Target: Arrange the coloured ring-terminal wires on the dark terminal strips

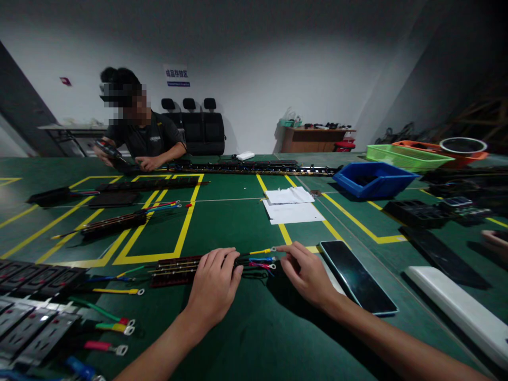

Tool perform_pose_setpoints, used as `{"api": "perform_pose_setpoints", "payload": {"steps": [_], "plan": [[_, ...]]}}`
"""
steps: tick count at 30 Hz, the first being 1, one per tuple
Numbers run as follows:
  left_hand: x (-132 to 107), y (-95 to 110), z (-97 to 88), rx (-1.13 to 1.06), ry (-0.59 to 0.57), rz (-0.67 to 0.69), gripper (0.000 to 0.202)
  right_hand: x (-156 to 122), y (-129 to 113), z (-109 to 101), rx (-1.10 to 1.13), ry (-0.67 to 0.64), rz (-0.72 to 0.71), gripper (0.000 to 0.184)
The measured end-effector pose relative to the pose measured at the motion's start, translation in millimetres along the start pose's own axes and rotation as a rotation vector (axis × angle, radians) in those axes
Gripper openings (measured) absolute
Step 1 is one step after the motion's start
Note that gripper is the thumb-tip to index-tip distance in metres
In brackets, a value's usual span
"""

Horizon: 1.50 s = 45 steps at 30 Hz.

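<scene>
Left hand (pixel 215 276) covers wired strip (pixel 174 272), grip unclear. Right hand (pixel 305 272) curls loosely — a nudge could bend the yellow lead (pixel 257 252).

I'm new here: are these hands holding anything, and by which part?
The left hand covers the wired end of the dark strip; grip unclear. The right hand shows no clear hold, a fingertip at the yellow-sleeved ring terminal.

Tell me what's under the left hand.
A dark strip runs beneath the left hand: its left end shows, and wires with ring terminals emerge at right. The stretch between is covered, so any join there can't be seen.
</scene>
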<state>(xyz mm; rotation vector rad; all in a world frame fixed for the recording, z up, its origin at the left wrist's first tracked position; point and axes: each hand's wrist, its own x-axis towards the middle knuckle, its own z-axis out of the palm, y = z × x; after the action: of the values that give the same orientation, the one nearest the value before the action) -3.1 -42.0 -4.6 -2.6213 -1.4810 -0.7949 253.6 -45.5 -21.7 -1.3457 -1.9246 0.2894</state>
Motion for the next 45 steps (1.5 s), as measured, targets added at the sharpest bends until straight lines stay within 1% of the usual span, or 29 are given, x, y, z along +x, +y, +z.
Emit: {"api": "perform_pose_setpoints", "payload": {"steps": [1,3,6,8,11,15,20,25,27,29,31,33,35,38,42,45], "plan": [[-0.1,0.0,-0.1,-0.002,-0.002,-0.002,0.028,0.6,0.8,0.0,-0.011,0.032,0.027,0.021],[-0.2,0.0,-0.3,-0.004,-0.005,-0.004,0.028,1.3,1.8,-0.4,-0.032,0.056,0.068,0.022],[-0.2,0.0,-0.4,-0.004,-0.011,-0.003,0.028,1.4,2.0,-0.4,-0.07,-0.006,0.074,0.032],[-0.2,0.0,-0.2,-0.004,-0.014,-0.003,0.028,1.4,1.6,0.6,-0.073,-0.061,0.043,0.034],[-0.2,0.1,0.1,-0.006,-0.011,-0.002,0.028,1.7,1.6,2.8,-0.044,-0.104,-0.005,0.028],[-0.2,0.6,-0.7,-0.01,-0.016,-0.004,0.027,1.3,2.7,3.9,-0.002,-0.081,-0.05,0.022],[0.0,0.6,-1.1,-0.01,-0.029,-0.001,0.027,-0.8,3.6,4.0,-0.011,-0.044,-0.13,0.021],[-0.1,-0.9,1.4,-0.001,-0.023,0.0,0.028,-0.5,3.0,4.3,-0.012,-0.036,-0.07,0.024],[-0.5,-1.3,2.0,0.001,-0.02,0.002,0.028,-0.7,2.7,3.6,0.007,0.004,-0.028,0.025],[-0.9,-1.5,2.0,0.001,-0.019,0.005,0.028,-1.3,2.7,2.5,0.034,0.071,0.013,0.024],[-1.1,-1.4,1.6,-0.002,-0.02,0.005,0.029,-1.7,2.6,1.5,0.054,0.115,0.033,0.025],[-1.0,-1.1,1.3,-0.004,-0.024,0.003,0.028,-1.5,2.3,1.0,0.052,0.087,0.018,0.028],[-0.8,-0.9,1.2,-0.003,-0.027,0.0,0.028,-0.7,1.7,1.0,0.031,0.024,0.004,0.029],[-1.0,-0.9,1.5,-0.002,-0.029,-0.001,0.028,0.7,1.1,1.4,0.004,-0.028,0.016,0.03],[-1.4,-1.4,1.9,-0.006,-0.029,-0.003,0.028,0.7,1.4,2.0,-0.004,-0.042,0.014,0.031],[-1.2,-1.5,1.8,-0.009,-0.03,-0.003,0.028,0.1,1.5,1.8,0.003,-0.005,0.023,0.03]]}}
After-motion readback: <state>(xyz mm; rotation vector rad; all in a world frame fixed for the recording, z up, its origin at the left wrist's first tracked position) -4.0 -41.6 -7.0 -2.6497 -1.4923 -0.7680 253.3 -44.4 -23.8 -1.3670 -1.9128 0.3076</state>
